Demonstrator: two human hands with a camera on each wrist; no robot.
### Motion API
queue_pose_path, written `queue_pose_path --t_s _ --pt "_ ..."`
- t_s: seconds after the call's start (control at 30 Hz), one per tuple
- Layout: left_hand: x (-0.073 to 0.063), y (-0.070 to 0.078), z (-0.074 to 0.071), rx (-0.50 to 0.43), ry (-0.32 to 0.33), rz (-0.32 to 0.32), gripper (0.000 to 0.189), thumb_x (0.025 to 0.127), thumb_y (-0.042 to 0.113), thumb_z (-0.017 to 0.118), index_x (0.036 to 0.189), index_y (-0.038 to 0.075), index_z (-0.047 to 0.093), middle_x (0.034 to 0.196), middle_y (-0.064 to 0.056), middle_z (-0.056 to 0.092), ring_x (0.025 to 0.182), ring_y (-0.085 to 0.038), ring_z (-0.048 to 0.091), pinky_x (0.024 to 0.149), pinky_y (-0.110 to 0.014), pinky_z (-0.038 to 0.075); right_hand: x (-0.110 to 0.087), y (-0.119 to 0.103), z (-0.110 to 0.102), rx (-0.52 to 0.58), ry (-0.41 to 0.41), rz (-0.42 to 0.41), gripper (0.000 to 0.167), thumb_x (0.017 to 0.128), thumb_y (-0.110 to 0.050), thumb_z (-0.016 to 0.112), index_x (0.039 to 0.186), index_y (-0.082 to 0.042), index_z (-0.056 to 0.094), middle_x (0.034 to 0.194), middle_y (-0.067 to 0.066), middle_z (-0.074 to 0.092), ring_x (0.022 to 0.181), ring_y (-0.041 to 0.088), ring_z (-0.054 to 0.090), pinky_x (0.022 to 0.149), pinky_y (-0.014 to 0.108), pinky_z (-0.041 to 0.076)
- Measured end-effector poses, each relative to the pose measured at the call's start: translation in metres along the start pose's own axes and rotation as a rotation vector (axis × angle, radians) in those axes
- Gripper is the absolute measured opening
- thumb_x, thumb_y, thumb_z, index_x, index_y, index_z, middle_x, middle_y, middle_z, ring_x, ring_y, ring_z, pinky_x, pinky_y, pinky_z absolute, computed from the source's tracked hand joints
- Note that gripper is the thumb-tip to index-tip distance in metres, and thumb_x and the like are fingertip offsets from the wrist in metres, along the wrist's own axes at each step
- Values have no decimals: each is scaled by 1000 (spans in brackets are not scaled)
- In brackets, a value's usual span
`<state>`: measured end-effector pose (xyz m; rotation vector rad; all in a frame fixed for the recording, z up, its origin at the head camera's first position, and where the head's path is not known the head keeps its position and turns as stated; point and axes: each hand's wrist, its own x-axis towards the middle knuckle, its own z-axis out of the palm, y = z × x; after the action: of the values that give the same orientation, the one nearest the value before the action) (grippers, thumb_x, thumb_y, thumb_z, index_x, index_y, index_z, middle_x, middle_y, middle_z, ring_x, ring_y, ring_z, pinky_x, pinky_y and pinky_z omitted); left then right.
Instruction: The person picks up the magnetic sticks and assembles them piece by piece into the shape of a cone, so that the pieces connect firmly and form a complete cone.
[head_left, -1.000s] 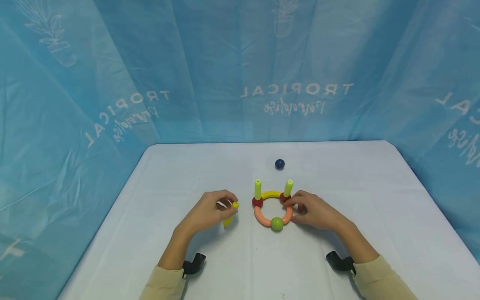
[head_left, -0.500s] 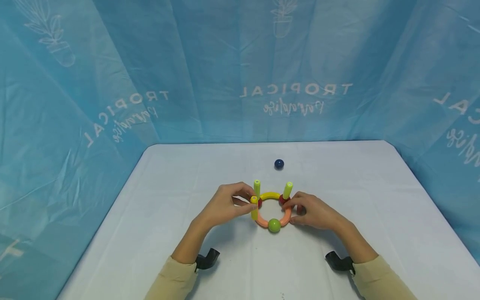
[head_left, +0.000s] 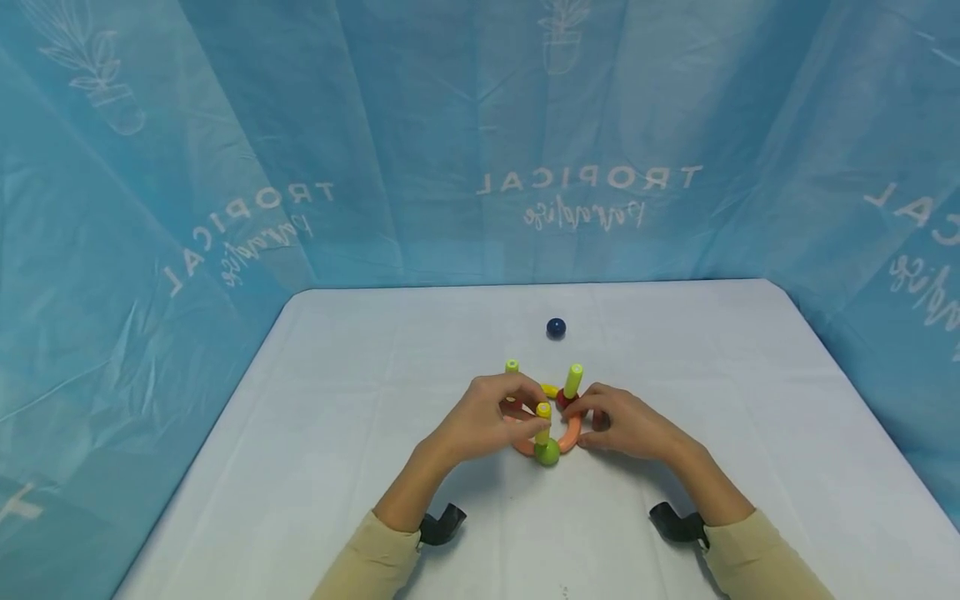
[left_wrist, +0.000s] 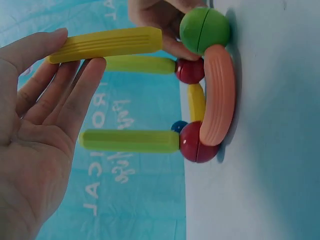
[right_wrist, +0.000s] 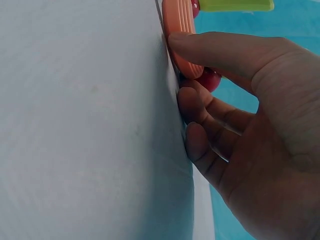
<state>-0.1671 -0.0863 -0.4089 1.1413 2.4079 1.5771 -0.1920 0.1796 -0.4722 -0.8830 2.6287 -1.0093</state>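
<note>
My left hand [head_left: 491,421] pinches a yellow ribbed rod [left_wrist: 110,45] between thumb and fingers, above a green ball [head_left: 547,453]. In the left wrist view a gap separates the rod's lower end from that ball [left_wrist: 200,30]. The ball belongs to a ring on the table, with orange curved pieces [left_wrist: 220,95], a yellow curved piece [left_wrist: 196,102] and two red balls [left_wrist: 195,142]. From each red ball a lime-green rod [left_wrist: 130,141] stands upright. My right hand [head_left: 633,423] grips the ring's right orange piece [right_wrist: 179,37], fingers near a red ball [right_wrist: 210,79].
A dark blue ball [head_left: 556,327] lies alone beyond the ring on the white table [head_left: 375,350]. Blue printed curtains [head_left: 405,167] hang behind the table and along both sides. A black wrist mount [head_left: 442,525] sticks out from each sleeve.
My left hand has carried the yellow rod rightward, from left of the ring to over the green ball, turning it more upright. My right hand has stayed on the ring, which shifted slightly.
</note>
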Motion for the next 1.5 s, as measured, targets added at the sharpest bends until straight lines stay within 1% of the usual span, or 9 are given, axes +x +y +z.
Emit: queue_pose_path --t_s 0.27,0.43,0.6,0.73,0.93,1.07,1.17,1.3,1.5 --pt "2 -3 8 -7 -41 25 21 84 14 75 103 14 65 100 8 64 91 -6 64 75 -29 55 0 0 1 3 1 -15 34 80 -26 80 113 -29 69 98 -11 56 80 15 55 69 29 48" --pt "5 -5 10 37 -62 33 22 84 14 75 103 15 64 103 8 64 92 -3 63 75 -26 54 0 -1 -2 -1 4 -8 35 80 -26 80 114 -29 69 98 -11 56 81 17 55 69 29 48" --pt "4 -3 8 15 -52 16 25 84 16 75 106 14 64 104 5 64 93 -7 63 76 -28 54 1 -1 -2 -2 7 -3 35 80 -25 80 114 -29 69 98 -10 56 80 16 54 69 29 48" --pt "0 -4 2 3 45 -24 23 87 23 73 107 15 65 102 3 65 92 -10 63 75 -29 54 1 -1 0 -6 -4 3 35 81 -26 79 114 -29 68 98 -8 56 80 16 53 68 30 47" --pt "-2 -18 -12 -12 309 -34 19 88 15 72 105 11 64 98 -2 65 88 -17 61 75 -36 54 1 -1 1 -33 -11 22 35 81 -26 79 114 -30 69 98 -11 55 80 14 53 68 28 47" --pt "0 -31 -18 -24 399 -116 27 85 16 75 108 12 61 103 -3 62 96 -23 59 82 -41 53 1 -2 -1 -39 -8 35 36 81 -25 79 114 -29 68 98 -12 55 80 14 54 69 28 48" --pt "1 -40 -19 -54 375 -198 37 84 19 76 115 12 58 111 -3 60 105 -24 57 88 -42 50 1 -3 -2 -33 -2 34 36 80 -24 79 114 -29 69 98 -10 55 81 15 53 69 29 48" --pt "0 -52 -15 -117 298 -283 47 84 17 75 125 10 53 118 -1 59 112 -18 56 93 -37 47 1 -4 0 -24 -11 37 36 80 -25 79 114 -30 68 98 -9 55 81 16 53 68 29 47" --pt "0 -65 -11 -164 232 -311 35 87 17 72 119 11 59 114 -3 61 108 -17 59 90 -30 48 2 -4 0 -39 -24 52 36 80 -29 79 115 -32 67 98 -11 54 81 14 53 68 29 47"
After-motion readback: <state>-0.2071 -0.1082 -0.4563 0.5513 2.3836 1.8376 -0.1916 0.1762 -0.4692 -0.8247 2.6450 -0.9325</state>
